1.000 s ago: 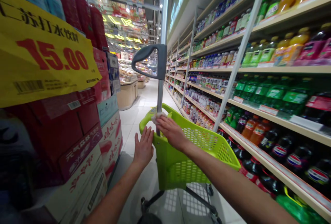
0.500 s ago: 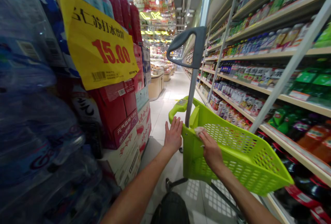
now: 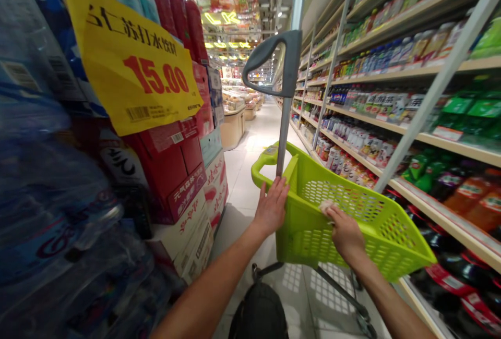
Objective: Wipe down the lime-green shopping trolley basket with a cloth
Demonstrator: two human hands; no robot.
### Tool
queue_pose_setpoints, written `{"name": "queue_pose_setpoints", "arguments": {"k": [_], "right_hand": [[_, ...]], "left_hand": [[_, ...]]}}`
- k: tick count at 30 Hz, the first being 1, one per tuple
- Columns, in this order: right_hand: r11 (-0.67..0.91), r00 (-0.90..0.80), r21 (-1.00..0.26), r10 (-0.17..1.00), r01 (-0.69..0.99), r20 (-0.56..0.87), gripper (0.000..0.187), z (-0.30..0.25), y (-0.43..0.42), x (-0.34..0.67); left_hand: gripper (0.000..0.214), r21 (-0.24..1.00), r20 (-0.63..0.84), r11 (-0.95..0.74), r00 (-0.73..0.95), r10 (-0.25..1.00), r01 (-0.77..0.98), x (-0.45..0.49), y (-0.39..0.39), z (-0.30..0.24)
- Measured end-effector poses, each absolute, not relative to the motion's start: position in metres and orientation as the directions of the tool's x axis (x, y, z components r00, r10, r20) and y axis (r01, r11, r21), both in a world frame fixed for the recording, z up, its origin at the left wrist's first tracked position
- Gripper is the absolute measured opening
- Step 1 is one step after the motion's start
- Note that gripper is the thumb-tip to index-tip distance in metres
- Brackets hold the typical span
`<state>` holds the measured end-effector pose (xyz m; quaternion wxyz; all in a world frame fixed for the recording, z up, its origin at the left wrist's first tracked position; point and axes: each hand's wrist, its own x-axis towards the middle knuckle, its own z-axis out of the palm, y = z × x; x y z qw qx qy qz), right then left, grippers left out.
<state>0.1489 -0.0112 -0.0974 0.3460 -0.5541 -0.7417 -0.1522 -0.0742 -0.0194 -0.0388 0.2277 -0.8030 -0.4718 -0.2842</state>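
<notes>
A lime-green shopping basket cart [image 3: 305, 245] with perforated sides stands in front of me. My left hand [image 3: 272, 206] lies flat with fingers stretched out against its corner, close to the metal pole [image 3: 282, 146]. My right hand [image 3: 346, 232] is closed on a crumpled whitish cloth [image 3: 325, 205], pressed onto the near rim of the basket. A grey looped handle [image 3: 291, 65] is fixed higher on the pole. The inside of the basket shows only in part.
Stacked drink boxes [image 3: 188, 193] and wrapped water bottles [image 3: 78, 234] line my left, under a yellow price sign [image 3: 133, 57]. Bottle-filled shelves [image 3: 415, 130] run along the right. A tiled aisle [image 3: 268, 120] leads ahead, and my dark shoe or knee [image 3: 258, 313] shows below.
My right hand has slid right along the basket rim with the cloth. My left hand has shifted a little right onto the basket's corner. The view has turned slightly.
</notes>
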Motion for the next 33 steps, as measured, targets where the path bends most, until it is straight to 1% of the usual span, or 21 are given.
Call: {"name": "queue_pose_setpoints", "arguments": {"k": [1, 3, 5, 7, 9, 11, 13, 14, 15, 18, 20, 23, 27, 28, 29, 30, 33], "right_hand": [[0.346, -0.143, -0.171, 0.717, 0.922, 0.683, 0.044, -0.096, -0.012, 0.142], [0.388, -0.167, -0.186, 0.714, 0.903, 0.68, 0.05, -0.089, -0.015, 0.12], [0.397, -0.179, -0.193, 0.726, 0.897, 0.665, 0.053, -0.085, -0.017, 0.101], [0.402, -0.196, -0.194, 0.743, 0.895, 0.64, 0.055, -0.088, -0.018, 0.104], [0.355, -0.162, -0.206, 0.773, 0.912, 0.613, 0.055, -0.096, -0.023, 0.129], [0.252, -0.066, -0.233, 0.798, 0.939, 0.6, 0.055, -0.105, -0.03, 0.161], [0.168, 0.032, -0.266, 0.79, 0.949, 0.612, 0.055, -0.111, -0.035, 0.182], [0.164, 0.047, -0.273, 0.775, 0.948, 0.63, 0.055, -0.112, -0.036, 0.183], [0.188, 0.033, -0.267, 0.759, 0.945, 0.65, 0.055, -0.112, -0.036, 0.18], [0.305, -0.089, -0.201, 0.724, 0.931, 0.684, 0.052, -0.11, -0.032, 0.156], [0.32, -0.131, -0.167, 0.731, 0.933, 0.669, 0.052, -0.11, -0.032, 0.154], [0.243, -0.083, -0.162, 0.757, 0.956, 0.648, 0.055, -0.117, -0.042, 0.192], [0.012, 0.136, -0.223, 0.759, 0.975, 0.637, 0.051, -0.126, -0.057, 0.257], [-0.028, 0.176, -0.238, 0.754, 0.971, 0.633, 0.05, -0.128, -0.058, 0.262], [-0.035, 0.187, -0.246, 0.753, 0.969, 0.631, 0.052, -0.129, -0.058, 0.26], [-0.007, 0.165, -0.244, 0.758, 0.97, 0.631, 0.054, -0.129, -0.057, 0.253], [0.146, 0.015, -0.204, 0.776, 0.968, 0.63, 0.057, -0.133, -0.051, 0.226]], "left_hand": [[0.058, -0.125, 0.645, -0.484, 0.442, 0.624, 0.866, -0.067, -0.018, -0.039], [0.055, -0.137, 0.591, -0.49, 0.468, 0.657, 0.861, -0.056, -0.013, -0.041], [0.051, -0.119, 0.556, -0.442, 0.428, 0.712, 0.889, -0.05, -0.009, -0.043], [0.05, -0.118, 0.543, -0.412, 0.406, 0.735, 0.904, -0.049, -0.005, -0.046], [0.051, -0.126, 0.545, -0.409, 0.408, 0.732, 0.904, -0.051, -0.003, -0.047], [0.051, -0.123, 0.55, -0.395, 0.394, 0.736, 0.91, -0.051, -0.004, -0.047], [0.052, -0.124, 0.544, -0.391, 0.392, 0.742, 0.912, -0.044, -0.006, -0.049], [0.052, -0.128, 0.536, -0.401, 0.404, 0.741, 0.907, -0.038, -0.008, -0.051], [0.051, -0.135, 0.526, -0.419, 0.423, 0.738, 0.898, -0.031, -0.009, -0.054], [0.049, -0.148, 0.496, -0.475, 0.481, 0.723, 0.867, -0.012, -0.013, -0.065], [0.05, -0.149, 0.496, -0.487, 0.491, 0.716, 0.861, -0.006, -0.013, -0.072], [0.052, -0.156, 0.5, -0.5, 0.505, 0.704, 0.852, -0.005, -0.012, -0.077], [0.053, -0.155, 0.505, -0.487, 0.493, 0.708, 0.859, -0.004, -0.011, -0.08], [0.053, -0.153, 0.505, -0.479, 0.485, 0.714, 0.865, -0.001, -0.011, -0.081], [0.053, -0.154, 0.501, -0.472, 0.48, 0.72, 0.868, 0.001, -0.011, -0.081], [0.053, -0.156, 0.493, -0.469, 0.48, 0.726, 0.87, 0.004, -0.012, -0.081], [0.055, -0.162, 0.464, -0.472, 0.488, 0.739, 0.867, 0.01, -0.014, -0.082]]}}
